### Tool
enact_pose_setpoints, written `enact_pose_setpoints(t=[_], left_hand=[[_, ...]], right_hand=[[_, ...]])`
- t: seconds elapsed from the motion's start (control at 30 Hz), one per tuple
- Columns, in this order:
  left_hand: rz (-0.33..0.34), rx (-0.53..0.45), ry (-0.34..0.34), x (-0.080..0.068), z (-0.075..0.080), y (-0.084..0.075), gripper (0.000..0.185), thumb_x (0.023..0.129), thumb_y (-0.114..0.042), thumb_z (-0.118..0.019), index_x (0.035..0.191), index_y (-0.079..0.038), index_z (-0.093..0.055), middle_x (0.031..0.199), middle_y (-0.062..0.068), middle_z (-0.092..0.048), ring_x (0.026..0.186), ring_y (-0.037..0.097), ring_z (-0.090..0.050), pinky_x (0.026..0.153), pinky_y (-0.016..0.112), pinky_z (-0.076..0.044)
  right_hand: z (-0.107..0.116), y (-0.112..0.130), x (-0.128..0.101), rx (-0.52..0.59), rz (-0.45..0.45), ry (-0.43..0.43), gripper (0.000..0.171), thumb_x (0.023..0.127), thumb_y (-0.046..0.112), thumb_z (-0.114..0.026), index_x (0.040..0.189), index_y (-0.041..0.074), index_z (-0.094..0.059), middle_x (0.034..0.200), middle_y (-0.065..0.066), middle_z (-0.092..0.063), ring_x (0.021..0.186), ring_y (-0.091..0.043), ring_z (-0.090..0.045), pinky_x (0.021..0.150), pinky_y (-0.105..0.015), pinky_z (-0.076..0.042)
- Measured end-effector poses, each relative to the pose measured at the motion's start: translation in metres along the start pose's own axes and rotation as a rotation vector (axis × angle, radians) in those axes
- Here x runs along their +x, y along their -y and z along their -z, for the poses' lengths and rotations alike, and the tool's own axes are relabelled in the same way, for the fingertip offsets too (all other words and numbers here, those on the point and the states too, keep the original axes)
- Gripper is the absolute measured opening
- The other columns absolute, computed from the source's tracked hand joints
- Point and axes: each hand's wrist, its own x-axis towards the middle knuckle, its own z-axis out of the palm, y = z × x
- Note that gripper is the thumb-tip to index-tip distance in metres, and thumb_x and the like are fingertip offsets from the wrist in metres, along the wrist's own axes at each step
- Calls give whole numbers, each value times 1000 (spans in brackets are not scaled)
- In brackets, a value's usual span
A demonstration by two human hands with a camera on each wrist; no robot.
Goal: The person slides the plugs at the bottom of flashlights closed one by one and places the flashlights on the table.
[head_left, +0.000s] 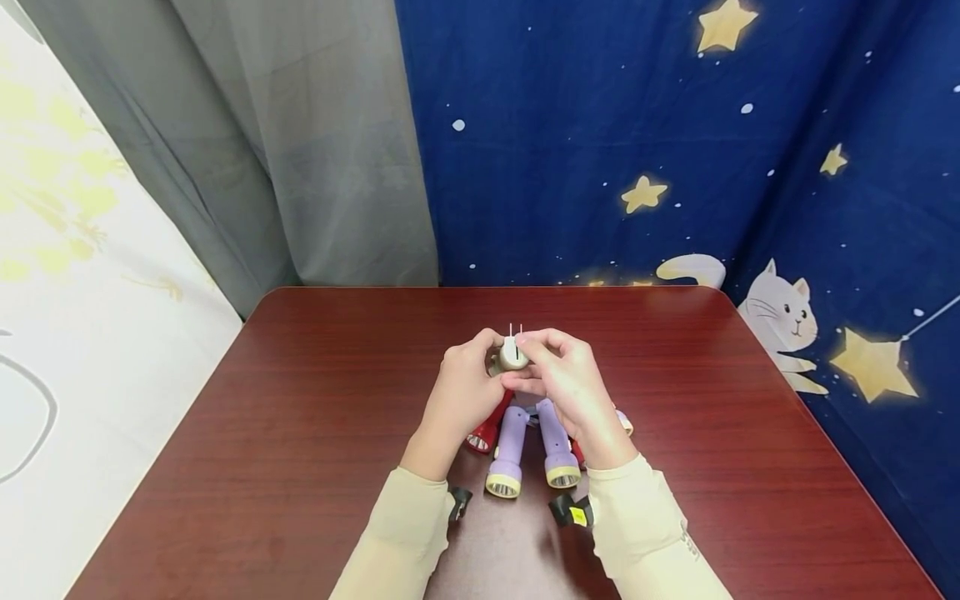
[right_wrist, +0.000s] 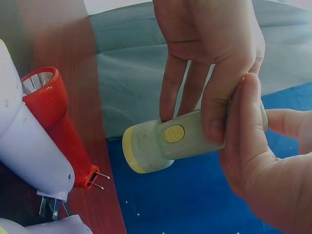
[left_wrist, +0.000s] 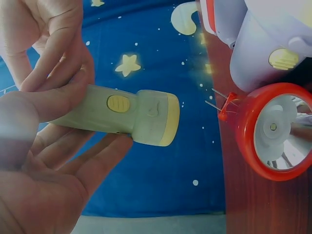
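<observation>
Above the table [head_left: 300, 417], your left hand [head_left: 461, 392] and right hand [head_left: 573, 387] both hold the green flashlight [head_left: 513, 354]; its yellow button [left_wrist: 118, 103] shows only from your wrists, a red flashlight [left_wrist: 273, 131] at three o'clock.

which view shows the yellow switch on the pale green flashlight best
The left wrist view: the yellow switch on the pale green flashlight faces the camera, unobstructed. The right wrist view shows it too, close beside a thumb. In the head view both hands hide it; only the pronged end shows.
</observation>
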Motion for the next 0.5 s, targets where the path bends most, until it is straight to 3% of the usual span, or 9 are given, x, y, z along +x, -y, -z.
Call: enact_pose_setpoints(t=[0.2,0.3,0.4,0.5], left_hand=[[-19,5,-4,1,0,-1,29,86,-6,-85,112,-7,-70,98,12,-80,73,18,-63,68,28,-58],[-31,6,-2,2,2,0,29,86,-6,-85,111,-6,-70,100,12,-80,75,20,-65,70,31,-60],[-22,11,-1,3,4,0,29,86,-5,-85,111,-7,-71,104,13,-81,81,25,-70,75,36,-62],[1,28,9,4,6,1,30,86,-6,-86,111,-7,-71,107,13,-81,86,28,-71,78,40,-63]], right_hand=[[1,0,1,-9,12,3,29,106,13,-63,127,-7,-64,113,-12,-67,75,-17,-79,75,-34,-67],[2,1,2,-77,38,-3,29,107,15,-63,126,-5,-66,109,-14,-70,71,-18,-78,73,-34,-67],[3,-1,3,-326,159,-10,28,107,22,-63,124,0,-70,106,-16,-74,69,-18,-78,70,-34,-67],[5,-6,4,-757,396,-30,29,109,30,-61,122,7,-72,111,-11,-76,83,-19,-78,79,-37,-66]])
